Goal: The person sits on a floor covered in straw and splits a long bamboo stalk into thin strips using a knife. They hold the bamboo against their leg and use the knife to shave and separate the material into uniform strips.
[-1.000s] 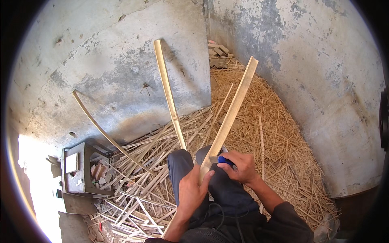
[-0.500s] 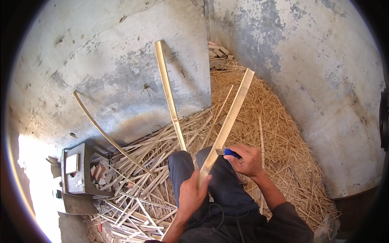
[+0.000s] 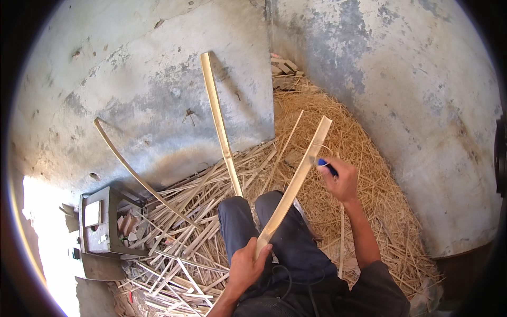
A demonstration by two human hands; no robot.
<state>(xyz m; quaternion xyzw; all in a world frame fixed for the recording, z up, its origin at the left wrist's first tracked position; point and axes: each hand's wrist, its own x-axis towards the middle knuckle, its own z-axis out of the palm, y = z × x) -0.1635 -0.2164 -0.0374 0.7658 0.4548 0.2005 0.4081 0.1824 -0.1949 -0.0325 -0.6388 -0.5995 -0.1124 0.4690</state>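
Nearest, the left hand (image 3: 247, 264) has its fingers wrapped round the lower part of a bamboo strip (image 3: 292, 191), whose long axis runs away and rightward over the right thigh (image 3: 296, 232); farther out, the right hand (image 3: 342, 179) clasps a blue-handled knife (image 3: 327, 167) beside the strip's right edge, blade contact unclear; beyond lies a shavings heap (image 3: 380, 211)

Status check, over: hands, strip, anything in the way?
Left hand gripping strip low down. Right hand holding blue-handled tool, tip at strip's upper part. Shavings heaped beyond; nothing seen blocking tool.
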